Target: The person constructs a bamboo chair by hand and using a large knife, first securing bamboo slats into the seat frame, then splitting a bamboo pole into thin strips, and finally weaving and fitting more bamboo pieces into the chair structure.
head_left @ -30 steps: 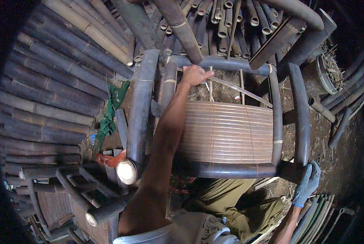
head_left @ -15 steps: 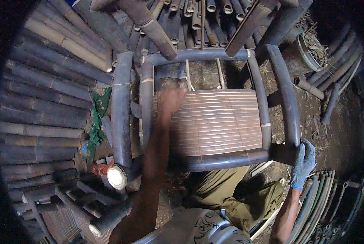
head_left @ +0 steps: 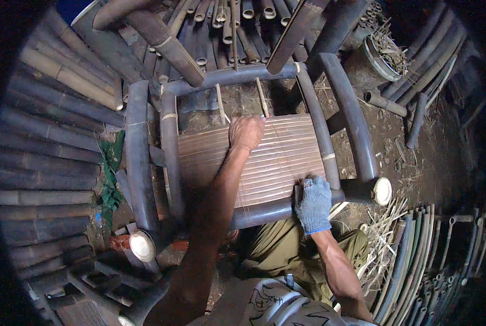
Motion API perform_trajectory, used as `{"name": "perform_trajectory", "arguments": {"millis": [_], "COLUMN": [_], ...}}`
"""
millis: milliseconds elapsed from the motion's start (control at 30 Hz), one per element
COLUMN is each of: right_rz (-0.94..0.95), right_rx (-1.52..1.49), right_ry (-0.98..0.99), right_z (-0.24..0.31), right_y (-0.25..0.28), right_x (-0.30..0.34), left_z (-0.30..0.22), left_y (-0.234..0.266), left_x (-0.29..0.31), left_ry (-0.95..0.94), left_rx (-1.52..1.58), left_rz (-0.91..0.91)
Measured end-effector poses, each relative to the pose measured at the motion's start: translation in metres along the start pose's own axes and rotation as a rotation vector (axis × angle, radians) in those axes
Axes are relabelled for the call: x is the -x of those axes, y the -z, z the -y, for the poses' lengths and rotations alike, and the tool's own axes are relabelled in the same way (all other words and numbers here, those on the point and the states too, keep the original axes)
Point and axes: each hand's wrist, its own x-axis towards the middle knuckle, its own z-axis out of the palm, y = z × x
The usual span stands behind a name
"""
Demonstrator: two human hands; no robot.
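Observation:
A dark bamboo chair [head_left: 260, 213] stands before me, and a panel of narrow bamboo slats [head_left: 278, 157] covers the nearer part of its seat. My bare left hand [head_left: 247, 132] lies at the panel's far edge, its fingers bent over that edge. On my right hand [head_left: 313, 205] is a grey-blue knit glove. It rests over the front rail at the panel's near right corner with the fingers curled in; whatever they hold is hidden. Beyond the panel, two thin light strips [head_left: 220, 103] cross the open part of the seat frame.
Dark bamboo poles [head_left: 47, 157] are stacked along the left, and more poles [head_left: 243, 41] lie beyond the chair. A bucket of shavings [head_left: 381, 60] stands at the far right. Thin bamboo rods [head_left: 411, 261] lie near right. Green cloth [head_left: 111, 174] is beside the chair's left leg.
My right hand has come from the chair's right front corner to the front rail and curled its fingers. My left hand has shifted right along the panel's far edge. The view has turned slightly.

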Motion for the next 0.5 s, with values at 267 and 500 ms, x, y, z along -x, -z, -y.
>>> {"name": "perform_trajectory", "arguments": {"millis": [267,500], "right_rz": [0.133,-0.465], "right_rx": [-0.729,-0.397], "right_ry": [-0.089,0.116], "right_z": [0.003,-0.039], "right_y": [0.167,0.247], "right_x": [-0.002,-0.175], "left_z": [-0.004,-0.007], "left_y": [0.008,0.032], "left_x": [0.013,-0.029], "left_ry": [0.008,0.458], "left_rx": [-0.258,0.113], "left_rz": [0.078,0.297]}}
